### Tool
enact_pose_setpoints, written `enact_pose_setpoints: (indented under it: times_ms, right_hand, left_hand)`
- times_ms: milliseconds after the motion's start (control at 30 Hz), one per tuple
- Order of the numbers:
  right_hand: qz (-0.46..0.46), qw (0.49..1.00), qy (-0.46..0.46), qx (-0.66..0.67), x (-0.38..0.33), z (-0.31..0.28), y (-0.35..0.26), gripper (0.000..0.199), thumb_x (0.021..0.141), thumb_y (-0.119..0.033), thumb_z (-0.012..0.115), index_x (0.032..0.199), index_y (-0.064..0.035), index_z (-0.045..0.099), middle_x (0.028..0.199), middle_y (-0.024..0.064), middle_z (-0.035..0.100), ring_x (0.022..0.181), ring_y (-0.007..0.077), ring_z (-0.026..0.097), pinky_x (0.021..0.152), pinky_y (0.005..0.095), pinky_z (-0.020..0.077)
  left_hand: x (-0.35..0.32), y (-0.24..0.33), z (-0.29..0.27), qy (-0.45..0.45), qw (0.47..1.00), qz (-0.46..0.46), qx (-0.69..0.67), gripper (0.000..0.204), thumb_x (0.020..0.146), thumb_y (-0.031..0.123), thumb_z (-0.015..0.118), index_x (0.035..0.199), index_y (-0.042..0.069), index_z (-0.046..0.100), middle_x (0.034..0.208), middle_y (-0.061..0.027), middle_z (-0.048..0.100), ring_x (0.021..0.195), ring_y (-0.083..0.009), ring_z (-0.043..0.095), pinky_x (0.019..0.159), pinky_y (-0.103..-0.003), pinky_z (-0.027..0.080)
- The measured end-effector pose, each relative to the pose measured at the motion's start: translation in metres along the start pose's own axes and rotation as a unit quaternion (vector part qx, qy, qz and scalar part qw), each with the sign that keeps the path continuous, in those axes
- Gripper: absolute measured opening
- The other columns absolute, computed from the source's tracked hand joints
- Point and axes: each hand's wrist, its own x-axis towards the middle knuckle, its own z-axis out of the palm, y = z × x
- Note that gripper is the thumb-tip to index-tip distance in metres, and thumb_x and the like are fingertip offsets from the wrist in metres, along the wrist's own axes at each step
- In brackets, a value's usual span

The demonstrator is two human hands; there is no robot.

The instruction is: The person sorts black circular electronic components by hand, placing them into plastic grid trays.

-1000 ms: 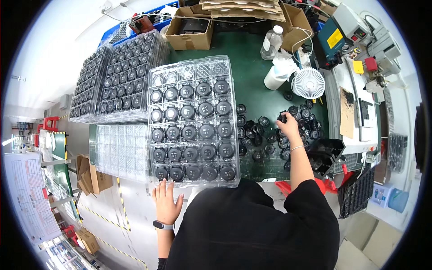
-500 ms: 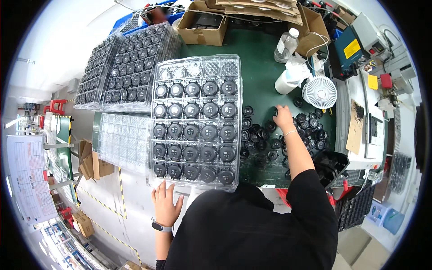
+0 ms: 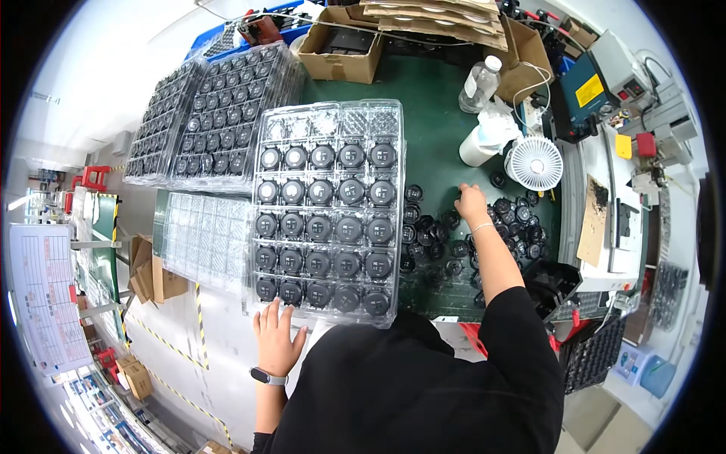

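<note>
Clear tray (image 3: 367,121) might tip if the left hand (image 3: 277,344), spread open at its near edge, presses; right hand (image 3: 472,203), curled, pinches a dark part (image 3: 457,195).

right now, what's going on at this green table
A person's right hand is over the green table, seeming to pinch a small black part, mostly hidden, beside scattered similar parts. The left hand, open, is at the near edge of a clear tray, where five rows hold round black parts.
</note>
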Motion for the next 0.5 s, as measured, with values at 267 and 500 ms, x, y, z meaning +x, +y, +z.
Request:
enact_pose_setpoints:
  times_ms: [267,500]
  right_hand:
    - [0.013,0.999,0.040,0.028,-0.014,-0.003,-0.001,0.046,0.069,-0.018,0.077,0.112,-0.0046,0.067,0.093,0.0232,0.065,0.099,0.0394,0.063,0.089,0.0466,0.0528]
    - [0.064,0.978,-0.049,0.194,-0.064,-0.038,-0.039,0.050,0.067,-0.017,0.075,0.115,-0.0062,0.066,0.105,0.0236,0.064,0.098,0.0412,0.062,0.089,0.0440,0.0524]
  left_hand:
    - [0.008,-0.008,0.003,0.002,1.000,0.013,0.003,0.053,0.083,0.029,0.073,0.128,0.004,0.058,0.142,-0.0209,0.047,0.129,-0.0391,0.045,0.112,-0.057,0.028]
    - [0.012,-0.013,0.001,0.007,1.000,0.010,-0.010,0.053,0.083,0.029,0.073,0.128,0.005,0.058,0.142,-0.0213,0.048,0.129,-0.0395,0.046,0.111,-0.057,0.029]
